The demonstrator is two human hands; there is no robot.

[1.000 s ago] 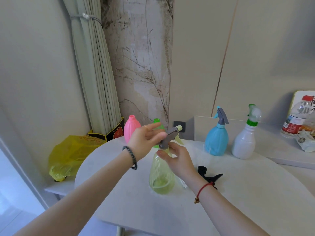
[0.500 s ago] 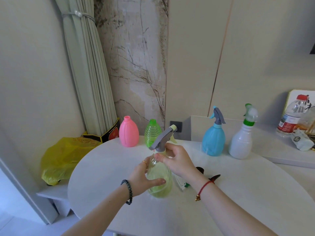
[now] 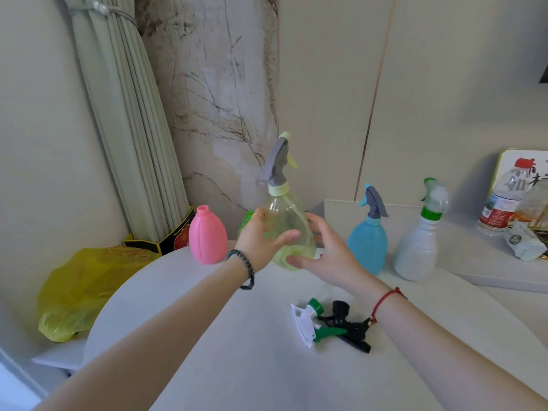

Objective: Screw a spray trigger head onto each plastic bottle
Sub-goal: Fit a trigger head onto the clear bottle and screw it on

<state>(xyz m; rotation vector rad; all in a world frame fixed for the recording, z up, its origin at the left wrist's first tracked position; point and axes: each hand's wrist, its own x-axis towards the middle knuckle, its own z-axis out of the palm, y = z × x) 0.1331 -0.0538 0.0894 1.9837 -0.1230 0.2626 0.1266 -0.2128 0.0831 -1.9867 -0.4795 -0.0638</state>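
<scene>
A clear yellow-green bottle [image 3: 284, 221] with a grey trigger head [image 3: 277, 164] on its neck is held upright above the back of the round white table [image 3: 237, 366]. My left hand [image 3: 258, 241] grips its left side. My right hand [image 3: 329, 253] cups its right side and base. A pink bottle [image 3: 207, 238] without a head stands at the back left. A green bottle [image 3: 244, 223] is mostly hidden behind my left hand. A blue bottle [image 3: 367, 244] and a white bottle [image 3: 416, 253] at the back right carry heads. A loose white-and-green head [image 3: 305, 321] and a black head [image 3: 350, 327] lie under my right wrist.
A yellow plastic bag [image 3: 83, 286] sits low on the left beside a tied curtain [image 3: 124, 114]. A raised ledge [image 3: 474, 262] at the right holds a water bottle [image 3: 501, 203] and a wrapped packet [image 3: 522, 241]. The wall stands close behind the bottles.
The clear bottle has been lifted off the table and carried toward the back. My right hand dropped from the trigger collar to the bottle's lower side. My left hand stays on the body.
</scene>
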